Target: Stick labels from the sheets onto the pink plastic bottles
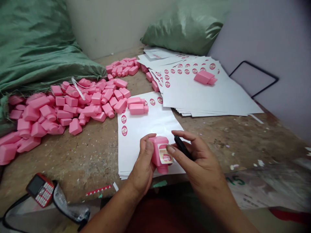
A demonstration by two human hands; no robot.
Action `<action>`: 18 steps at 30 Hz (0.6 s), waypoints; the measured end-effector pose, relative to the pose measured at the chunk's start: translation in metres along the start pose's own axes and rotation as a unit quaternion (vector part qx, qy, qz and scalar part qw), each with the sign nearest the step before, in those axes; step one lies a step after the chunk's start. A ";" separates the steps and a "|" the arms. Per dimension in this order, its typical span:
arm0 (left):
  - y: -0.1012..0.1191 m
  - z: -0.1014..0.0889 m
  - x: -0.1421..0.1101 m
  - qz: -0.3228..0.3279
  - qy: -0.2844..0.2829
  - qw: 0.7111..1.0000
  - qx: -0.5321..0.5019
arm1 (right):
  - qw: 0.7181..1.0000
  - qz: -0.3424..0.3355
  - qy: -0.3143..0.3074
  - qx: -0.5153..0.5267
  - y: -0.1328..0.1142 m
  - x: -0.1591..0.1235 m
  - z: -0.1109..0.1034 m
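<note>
A pink plastic bottle (pixel 157 149), neck toward me, is in the grip of my left hand (pixel 143 165). On its side lies a printed label (pixel 165 154), and the thumb of my right hand (pixel 196 155) touches the label's upper edge. That right hand also holds a black pen-like tool (pixel 182 147) between its fingers; which end is which I cannot make out. Below the hands is a stack of white sticker sheets (pixel 143 142) with a few round stickers along its left and top edges. Two pink bottles (pixel 138 109) rest on the sheet's top left.
A heap of pink bottles (pixel 70 106) spills from a green sack (pixel 36 42) at left. More sticker sheets (pixel 209 100) lie to the right with a single pink bottle (pixel 205 78) on top. Another green sack (pixel 184 29) sits behind. A red phone (pixel 40 189) is near the front left edge.
</note>
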State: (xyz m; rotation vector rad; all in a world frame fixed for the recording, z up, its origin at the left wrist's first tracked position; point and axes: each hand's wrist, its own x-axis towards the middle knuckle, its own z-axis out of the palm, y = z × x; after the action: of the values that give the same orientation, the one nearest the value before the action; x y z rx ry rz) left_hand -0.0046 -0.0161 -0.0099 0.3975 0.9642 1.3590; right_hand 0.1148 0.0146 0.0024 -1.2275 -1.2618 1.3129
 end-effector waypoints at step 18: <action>0.001 -0.001 0.002 0.000 0.006 1.000 0.010 | 1.000 0.008 0.004 0.002 -0.001 0.000 0.002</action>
State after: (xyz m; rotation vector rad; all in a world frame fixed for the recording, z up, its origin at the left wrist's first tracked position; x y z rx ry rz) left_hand -0.0057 -0.0147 -0.0105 0.4055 0.9889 1.3546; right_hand 0.1129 0.0145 0.0036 -1.2402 -1.2455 1.3210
